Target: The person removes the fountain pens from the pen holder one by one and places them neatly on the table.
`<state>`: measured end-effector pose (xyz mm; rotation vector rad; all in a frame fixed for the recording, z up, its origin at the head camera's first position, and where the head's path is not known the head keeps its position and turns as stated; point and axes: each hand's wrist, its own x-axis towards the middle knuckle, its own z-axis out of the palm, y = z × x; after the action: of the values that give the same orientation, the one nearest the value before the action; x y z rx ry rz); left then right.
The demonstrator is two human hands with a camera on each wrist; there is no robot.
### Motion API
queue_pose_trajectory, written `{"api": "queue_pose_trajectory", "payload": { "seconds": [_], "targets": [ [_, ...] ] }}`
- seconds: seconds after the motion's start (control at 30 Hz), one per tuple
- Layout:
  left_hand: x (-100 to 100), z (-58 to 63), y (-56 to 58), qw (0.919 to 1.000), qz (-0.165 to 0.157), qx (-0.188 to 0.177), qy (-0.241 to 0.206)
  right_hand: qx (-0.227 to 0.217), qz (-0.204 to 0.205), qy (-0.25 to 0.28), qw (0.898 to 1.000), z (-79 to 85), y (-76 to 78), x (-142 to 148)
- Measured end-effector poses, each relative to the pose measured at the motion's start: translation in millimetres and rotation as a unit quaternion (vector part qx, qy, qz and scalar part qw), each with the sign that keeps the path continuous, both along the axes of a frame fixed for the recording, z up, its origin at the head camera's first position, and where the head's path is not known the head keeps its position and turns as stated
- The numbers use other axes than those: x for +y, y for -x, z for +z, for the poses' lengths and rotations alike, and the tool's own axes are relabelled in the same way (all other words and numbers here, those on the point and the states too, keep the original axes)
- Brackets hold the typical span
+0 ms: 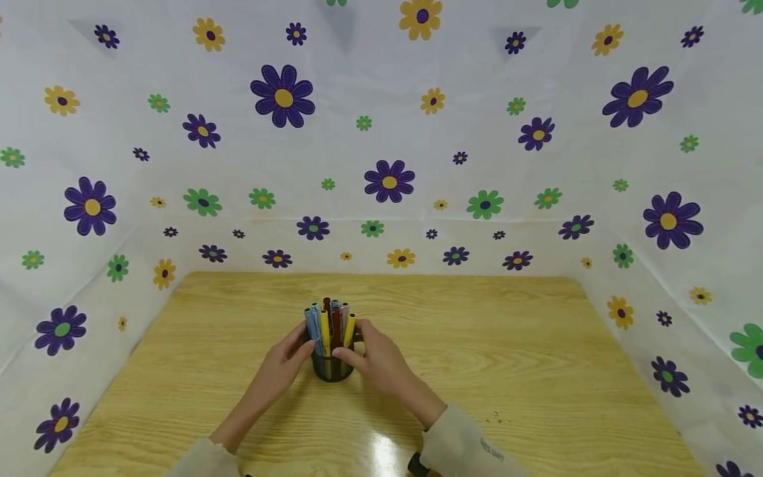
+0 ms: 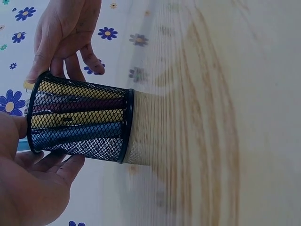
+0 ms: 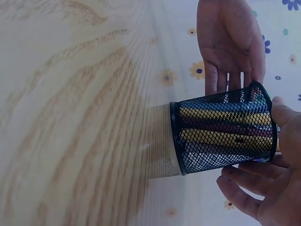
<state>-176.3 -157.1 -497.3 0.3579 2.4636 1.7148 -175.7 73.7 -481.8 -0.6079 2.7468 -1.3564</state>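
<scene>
A black mesh pen holder (image 1: 332,371) stands upright on the table, filled with several capped pens. Among them are a yellow pen (image 1: 324,324), a light blue pen (image 1: 309,321) and a dark red pen (image 1: 336,324). My left hand (image 1: 283,363) holds the holder's left side, its thumb near the rim and its fingers around the far side. From the right, my right hand (image 1: 381,361) grips it likewise, thumb at the rim. In the left wrist view, the mesh holder (image 2: 80,120) sits between both hands; some fingertips are hidden behind it.
The wood-grain table (image 1: 507,358) is enclosed at the back and sides by white cloth (image 1: 357,152) printed with flowers. A few small dark marks (image 1: 497,417) lie on the tabletop at right. Part of a black object (image 1: 418,465) shows beside the right sleeve.
</scene>
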Motion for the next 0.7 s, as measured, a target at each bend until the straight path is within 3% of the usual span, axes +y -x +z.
{"api": "queue_pose_trajectory", "payload": {
  "seconds": [0.3, 0.7],
  "targets": [
    [-4.6, 2.3, -1.7, 1.0, 0.004, 0.0, -0.003, 0.01, 0.001, -0.005, 1.0, 1.4, 0.2, -4.2],
    [-0.7, 2.0, -5.5, 0.9999, 0.007, -0.004, -0.012, -0.015, -0.018, 0.0, 1.0, 6.0, -3.5, -0.9]
  ]
}}
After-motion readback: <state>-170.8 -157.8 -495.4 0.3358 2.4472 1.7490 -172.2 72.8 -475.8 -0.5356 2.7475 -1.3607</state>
